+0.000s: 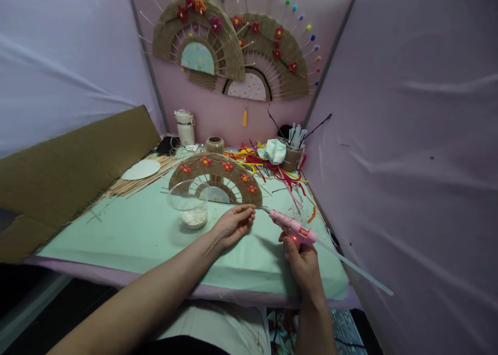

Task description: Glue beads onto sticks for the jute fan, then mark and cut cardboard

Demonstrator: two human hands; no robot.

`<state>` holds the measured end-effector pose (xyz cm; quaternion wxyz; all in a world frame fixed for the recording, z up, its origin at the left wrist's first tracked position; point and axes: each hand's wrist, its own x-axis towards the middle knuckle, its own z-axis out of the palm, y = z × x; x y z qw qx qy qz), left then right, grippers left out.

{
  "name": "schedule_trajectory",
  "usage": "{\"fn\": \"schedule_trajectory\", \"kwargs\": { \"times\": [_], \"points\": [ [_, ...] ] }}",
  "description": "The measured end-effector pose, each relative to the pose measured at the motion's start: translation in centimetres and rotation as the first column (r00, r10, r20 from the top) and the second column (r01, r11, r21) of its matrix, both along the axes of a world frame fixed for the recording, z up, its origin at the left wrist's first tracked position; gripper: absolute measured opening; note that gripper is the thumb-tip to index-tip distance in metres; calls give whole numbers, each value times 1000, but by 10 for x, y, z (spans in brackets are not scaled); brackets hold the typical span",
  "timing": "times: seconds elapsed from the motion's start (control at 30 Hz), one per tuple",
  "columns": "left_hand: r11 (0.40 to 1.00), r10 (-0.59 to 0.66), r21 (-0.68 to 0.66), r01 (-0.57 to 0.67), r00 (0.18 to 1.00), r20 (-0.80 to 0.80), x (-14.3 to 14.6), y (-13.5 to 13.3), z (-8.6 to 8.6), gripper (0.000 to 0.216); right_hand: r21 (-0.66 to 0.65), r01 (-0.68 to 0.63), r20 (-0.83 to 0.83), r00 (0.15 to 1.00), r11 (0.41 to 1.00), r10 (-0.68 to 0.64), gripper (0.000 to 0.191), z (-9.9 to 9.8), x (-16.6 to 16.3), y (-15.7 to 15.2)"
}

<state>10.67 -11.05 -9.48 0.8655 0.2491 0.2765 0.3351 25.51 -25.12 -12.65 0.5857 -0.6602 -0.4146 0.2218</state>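
My right hand (302, 261) is wrapped round the handle of a pink hot glue gun (290, 224), whose small light glows red. A long translucent glue stick (358, 268) sticks out of its back. The gun's nozzle points left, close to the fingertips of my left hand (236, 223). Those fingertips are pinched together; whatever they hold is too small to make out. Just beyond lies a twine-wrapped half-ring fan (177, 181) with red flowers. Left of my left hand stands a clear plastic cup (171, 202) with small white beads (194, 217) in it.
Thin sticks (126, 183) and a white disc (140, 169) lie at the left by a cardboard sheet (78, 155). At the back are a white bottle (185, 128), a twine spool (215, 144), coloured pipe cleaners (286, 177) and a pot (291, 159). Finished fans (163, 36) hang above.
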Motion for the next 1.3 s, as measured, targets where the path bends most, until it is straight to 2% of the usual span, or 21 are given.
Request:
{"fn": "schedule_trajectory", "kwargs": {
  "times": [0.43,0.97,1.3],
  "points": [
    [1000,-19,-14,20,998,57,-1,-3,5,9,14,-35,66,997,999,34,38,9,-2,0],
    [1000,5,-20,-4,999,45,-2,-3,6,15,5,-45,65,997,999,45,38,14,-4,-1],
    [1000,-3,-13,4,998,66,-1,-4,7,13,3,-62,81,995,998,61,35,12,-4,-1]
  ]
}}
